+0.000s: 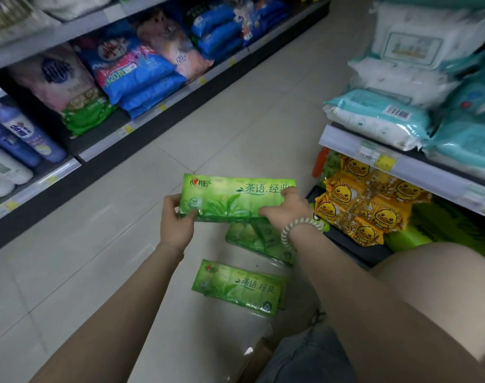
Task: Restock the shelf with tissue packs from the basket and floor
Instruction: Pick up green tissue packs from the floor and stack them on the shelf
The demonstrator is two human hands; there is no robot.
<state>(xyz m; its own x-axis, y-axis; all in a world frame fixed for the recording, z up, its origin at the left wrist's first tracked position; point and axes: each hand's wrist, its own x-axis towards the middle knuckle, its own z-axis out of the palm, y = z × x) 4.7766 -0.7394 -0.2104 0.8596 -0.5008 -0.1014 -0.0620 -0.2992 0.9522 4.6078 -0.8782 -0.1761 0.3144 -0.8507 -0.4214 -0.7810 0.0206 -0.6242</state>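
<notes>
Green tissue pack [230,197] held level, label up; second pack [259,240] partly hidden beneath; third pack [238,287] flat on floor [97,272].

Just the one view, a wide-angle cam worn on the head, tilted forward and down along a shop aisle. Both forearms come in from the bottom edge, so the left hand [176,221] and right hand [286,207] sit near dead centre, close to the lens, gripping a pack [230,197]. The floor [235,120] runs up the middle toward the top. The left shelf [103,145] slants across the upper left, the right shelf [401,161] crowds the right edge, and a knee [442,272] looms lower right.
</notes>
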